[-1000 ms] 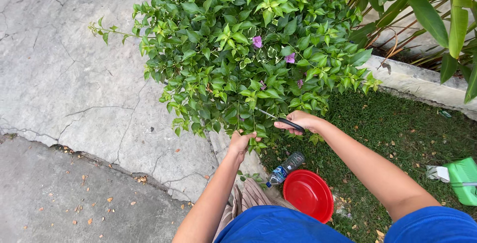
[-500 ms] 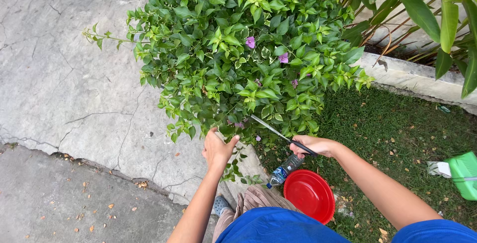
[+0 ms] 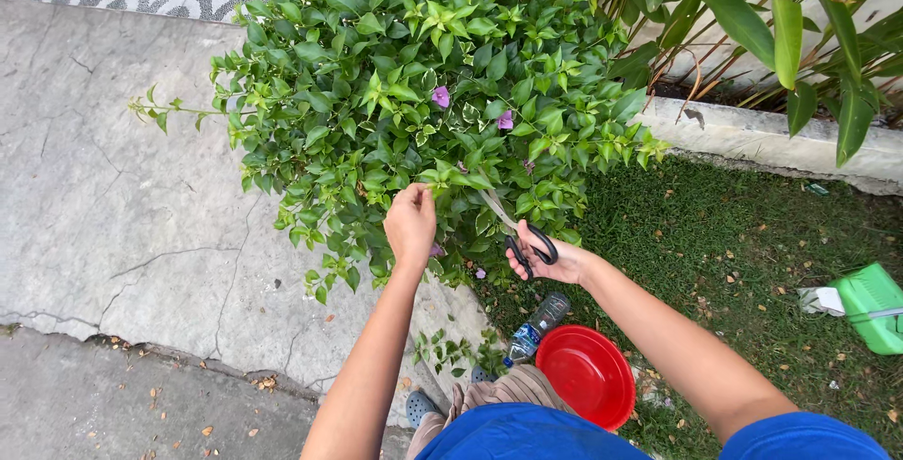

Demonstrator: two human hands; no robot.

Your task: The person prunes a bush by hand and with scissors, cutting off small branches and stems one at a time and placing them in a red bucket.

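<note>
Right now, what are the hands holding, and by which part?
The right hand holds scissors by the black handle loops, blades in the bush. The left hand pinches a leafy shoot tip.

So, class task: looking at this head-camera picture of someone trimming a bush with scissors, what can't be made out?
- Head view: the scissors' blade tips are buried among the bush's leaves, so what they cut is hidden.
- The left hand's fingertips pinch into foliage; the stem held is unclear.
- The bush's base is covered by its own leaves.
- The green container is cut off by the right edge.
- The plastic bottle is partly hidden behind the red bowl.
</note>
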